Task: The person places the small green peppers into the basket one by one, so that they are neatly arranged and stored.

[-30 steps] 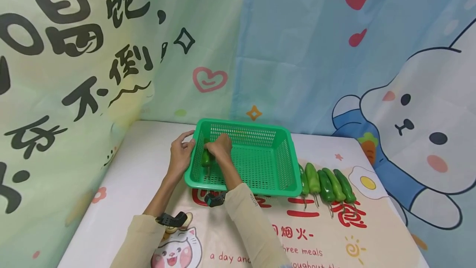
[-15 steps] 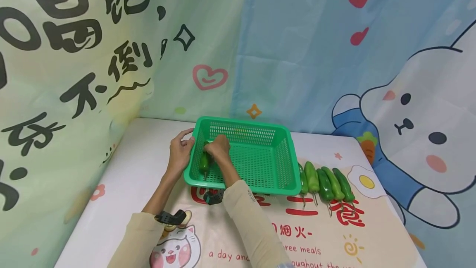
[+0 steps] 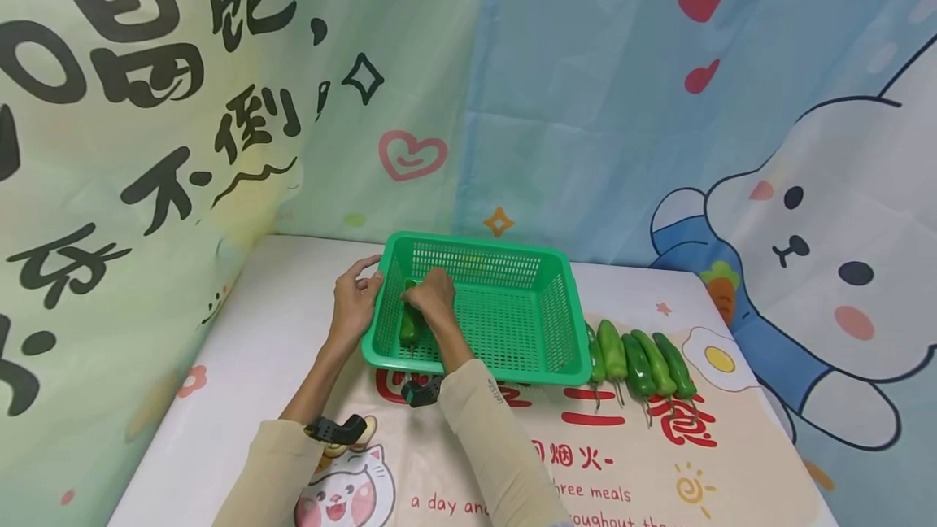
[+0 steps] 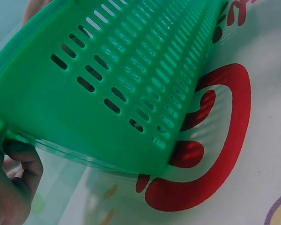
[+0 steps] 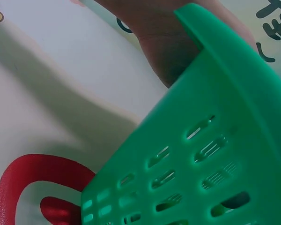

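Observation:
A green plastic basket (image 3: 479, 243) with slotted walls stands on the table in the head view. At its left rim is my left hand (image 3: 355, 306), fingers on the outside; the left wrist view shows that hand (image 4: 16, 187) with fingers curled at the basket's edge. My right hand (image 3: 433, 293) reaches inside the left part of the basket, holding a green pepper (image 3: 411, 327) by its upper end. The pepper's stem points towards the front wall. In the right wrist view the basket wall (image 5: 178, 126) hides the pepper and the right hand.
Several green peppers (image 3: 640, 366) lie in a row just right of the basket, stems towards the front. A printed mat (image 3: 586, 503) covers the table's front part. A patterned cloth backdrop (image 3: 542, 104) hangs behind the table.
The pepper has shifted slightly towards the front of the basket, its lower end swinging a little. The right hand moves only slightly; the left hand stays at the rim.

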`<state>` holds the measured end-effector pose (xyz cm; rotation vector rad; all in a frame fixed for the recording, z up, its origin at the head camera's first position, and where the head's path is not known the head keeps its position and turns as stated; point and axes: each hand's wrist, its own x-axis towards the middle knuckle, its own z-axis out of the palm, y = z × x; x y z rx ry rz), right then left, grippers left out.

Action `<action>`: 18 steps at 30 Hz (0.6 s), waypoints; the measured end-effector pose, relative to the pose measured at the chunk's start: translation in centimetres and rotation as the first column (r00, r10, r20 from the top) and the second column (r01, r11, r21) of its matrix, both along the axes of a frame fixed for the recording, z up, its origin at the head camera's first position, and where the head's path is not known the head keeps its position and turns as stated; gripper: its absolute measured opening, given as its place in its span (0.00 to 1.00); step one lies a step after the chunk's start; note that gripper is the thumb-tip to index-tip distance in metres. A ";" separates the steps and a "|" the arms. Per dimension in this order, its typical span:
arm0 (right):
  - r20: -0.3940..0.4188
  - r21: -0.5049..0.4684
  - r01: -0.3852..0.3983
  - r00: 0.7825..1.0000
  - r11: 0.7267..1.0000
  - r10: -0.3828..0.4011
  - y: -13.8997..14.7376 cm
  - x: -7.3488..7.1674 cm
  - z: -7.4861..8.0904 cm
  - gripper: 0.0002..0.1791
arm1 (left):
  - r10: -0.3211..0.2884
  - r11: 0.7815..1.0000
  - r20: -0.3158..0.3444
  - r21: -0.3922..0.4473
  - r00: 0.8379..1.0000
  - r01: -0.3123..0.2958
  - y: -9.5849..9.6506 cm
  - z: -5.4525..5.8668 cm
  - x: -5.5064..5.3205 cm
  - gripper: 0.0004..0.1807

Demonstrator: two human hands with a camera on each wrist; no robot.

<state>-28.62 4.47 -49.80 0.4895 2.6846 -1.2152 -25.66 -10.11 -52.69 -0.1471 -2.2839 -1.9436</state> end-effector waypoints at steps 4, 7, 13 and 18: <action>-0.034 0.042 -0.007 0.999 0.999 0.008 0.5 -0.8 -1.6 0.22 | 0.001 1.000 -0.001 -0.001 1.000 -0.001 0.1 0.0 -0.1 0.22; -0.063 0.059 -0.001 0.998 0.998 0.005 0.8 -1.6 -3.0 0.17 | 0.006 1.000 -0.003 -0.001 1.000 -0.006 0.0 0.0 -0.2 0.22; -0.076 0.054 -0.003 0.997 0.999 0.007 0.9 -0.6 -1.7 0.16 | 0.013 1.000 -0.010 -0.009 1.000 -0.013 0.0 -0.1 -0.2 0.22; -0.078 0.072 0.021 0.997 0.997 -0.015 1.0 0.0 -1.4 0.17 | 0.007 1.000 -0.003 -0.005 1.000 -0.007 -0.1 -0.1 -0.1 0.22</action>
